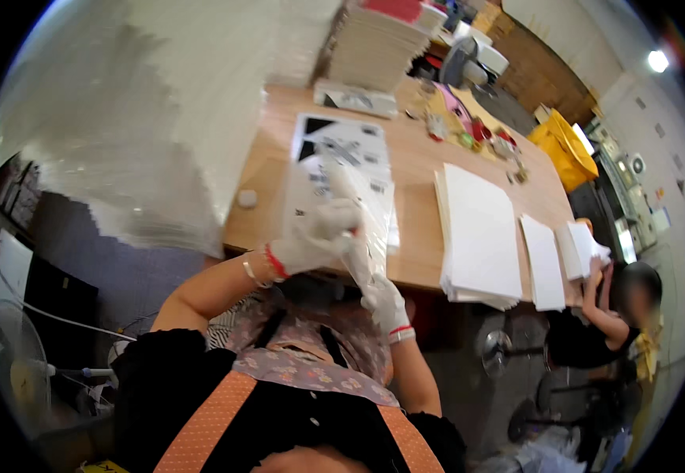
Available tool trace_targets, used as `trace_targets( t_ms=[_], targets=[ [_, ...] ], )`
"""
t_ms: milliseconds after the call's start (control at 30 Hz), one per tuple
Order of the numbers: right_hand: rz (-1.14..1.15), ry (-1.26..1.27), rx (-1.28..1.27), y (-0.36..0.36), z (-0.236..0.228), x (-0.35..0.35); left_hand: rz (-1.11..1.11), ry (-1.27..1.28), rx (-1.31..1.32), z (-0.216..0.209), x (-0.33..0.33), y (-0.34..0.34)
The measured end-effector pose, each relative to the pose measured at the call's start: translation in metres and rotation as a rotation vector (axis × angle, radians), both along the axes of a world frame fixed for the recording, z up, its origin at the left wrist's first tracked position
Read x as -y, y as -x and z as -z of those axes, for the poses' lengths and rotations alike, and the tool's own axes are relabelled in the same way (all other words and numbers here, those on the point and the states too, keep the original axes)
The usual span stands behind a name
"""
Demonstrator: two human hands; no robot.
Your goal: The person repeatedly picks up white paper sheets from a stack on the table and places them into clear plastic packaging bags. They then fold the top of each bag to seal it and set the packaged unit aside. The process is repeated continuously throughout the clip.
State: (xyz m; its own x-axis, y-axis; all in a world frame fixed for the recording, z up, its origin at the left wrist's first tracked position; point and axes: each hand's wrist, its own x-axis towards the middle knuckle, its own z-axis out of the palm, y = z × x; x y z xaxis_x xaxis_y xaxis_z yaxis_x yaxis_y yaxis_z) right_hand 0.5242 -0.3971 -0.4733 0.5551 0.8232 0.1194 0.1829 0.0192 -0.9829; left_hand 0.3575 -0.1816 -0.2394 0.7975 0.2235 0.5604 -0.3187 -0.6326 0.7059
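My left hand, in a white knit glove with a red cuff, is closed at the left side of a clear plastic bag. The glove is slightly blurred by motion. At the bag's near end, my right hand, gloved the same way, pinches its edge. The bag is tilted over the table edge, with light glinting off it. Beneath and beyond it lie white sheets printed in black, partly covered by the bag and my left hand.
A tall stack of bagged goods rises at the left. White paper piles lie to the right on the wooden table. Small tools and scraps sit farther back. A co-worker handles paper at the far right.
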Motion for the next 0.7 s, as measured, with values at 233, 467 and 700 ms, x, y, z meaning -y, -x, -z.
trace_targets(
  t_ms=[233,467,700],
  targets=[
    [-0.11,-0.44,-0.512,0.022,-0.147,-0.112,-0.198,-0.903,0.272,-0.15,0.02,0.086],
    [-0.423,-0.708,0.207,0.06,-0.453,-0.238,-0.82,-1.167,0.147,-0.272,-0.048,0.218],
    [-0.848,-0.401,0.2,0.157,-0.525,-0.305,-1.854,-0.936,-0.154,-0.305,-0.17,0.402]
  ],
)
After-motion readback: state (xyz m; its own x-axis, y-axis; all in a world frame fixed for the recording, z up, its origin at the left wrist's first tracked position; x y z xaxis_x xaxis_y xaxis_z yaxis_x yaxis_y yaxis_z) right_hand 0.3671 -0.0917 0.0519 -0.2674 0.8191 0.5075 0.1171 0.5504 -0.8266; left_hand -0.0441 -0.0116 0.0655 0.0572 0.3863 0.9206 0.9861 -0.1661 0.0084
